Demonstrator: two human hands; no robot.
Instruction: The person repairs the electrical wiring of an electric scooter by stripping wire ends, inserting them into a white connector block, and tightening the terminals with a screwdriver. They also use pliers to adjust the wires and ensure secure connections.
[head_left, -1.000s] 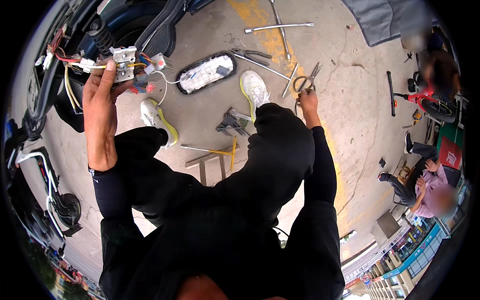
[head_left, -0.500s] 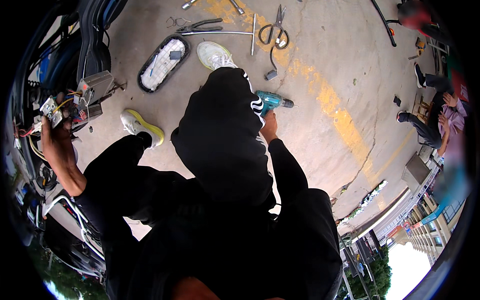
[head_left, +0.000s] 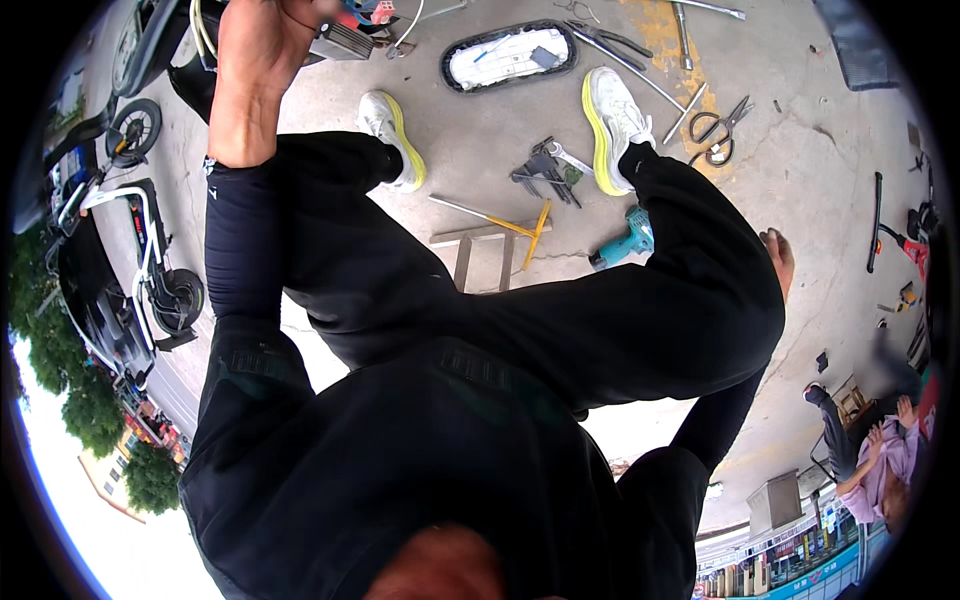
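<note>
My left hand (head_left: 262, 50) is raised at the top edge, its fingers curled beside thin wires (head_left: 350, 12) and a dark finned metal box (head_left: 342, 42). The frame edge cuts off its fingertips, and whatever they hold cannot be made out. Only part of my right hand (head_left: 780, 262) shows, beyond my bent right knee; its grip is hidden by the leg. A teal cordless drill (head_left: 628, 240) lies on the ground between my legs, partly behind my right calf. My right hand appears apart from it.
Between my shoes lie a wrench (head_left: 570, 158), a yellow-handled T-bar (head_left: 536, 236) and dark parts. Farther off are a white black-rimmed tray (head_left: 500, 62), pliers (head_left: 622, 48) and scissors (head_left: 720, 130). A scooter (head_left: 150, 265) stands left; a person (head_left: 880, 455) sits at right.
My view has swung and my right leg has moved outward. My right hand, on the drill before, now shows away from it past the knee. The left hand stays near the wires.
</note>
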